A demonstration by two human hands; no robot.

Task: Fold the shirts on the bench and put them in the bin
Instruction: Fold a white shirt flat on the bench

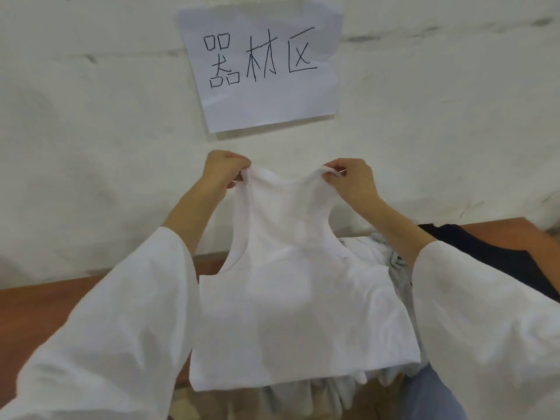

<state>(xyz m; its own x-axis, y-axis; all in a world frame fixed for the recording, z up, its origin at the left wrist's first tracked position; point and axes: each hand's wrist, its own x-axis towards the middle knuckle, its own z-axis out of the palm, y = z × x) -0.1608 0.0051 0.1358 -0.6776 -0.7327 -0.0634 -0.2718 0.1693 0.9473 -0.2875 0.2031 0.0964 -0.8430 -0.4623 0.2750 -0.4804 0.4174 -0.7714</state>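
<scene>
A white sleeveless shirt (297, 304) hangs spread out in front of me, lifted above the brown bench (39, 316). My left hand (225, 168) pinches its left shoulder strap. The right shoulder strap is pinched by my right hand (351, 177). The shirt's lower hem hangs near the bench's front edge. Behind it lies a heap of white and grey shirts (378, 256), partly hidden. A dark navy shirt (485, 256) lies on the bench at the right. No bin is in view.
A white wall stands right behind the bench, with a paper sign (260, 62) bearing handwritten characters taped to it. More pale cloth (318, 395) hangs below the bench's front edge. Bare bench surface shows at the left.
</scene>
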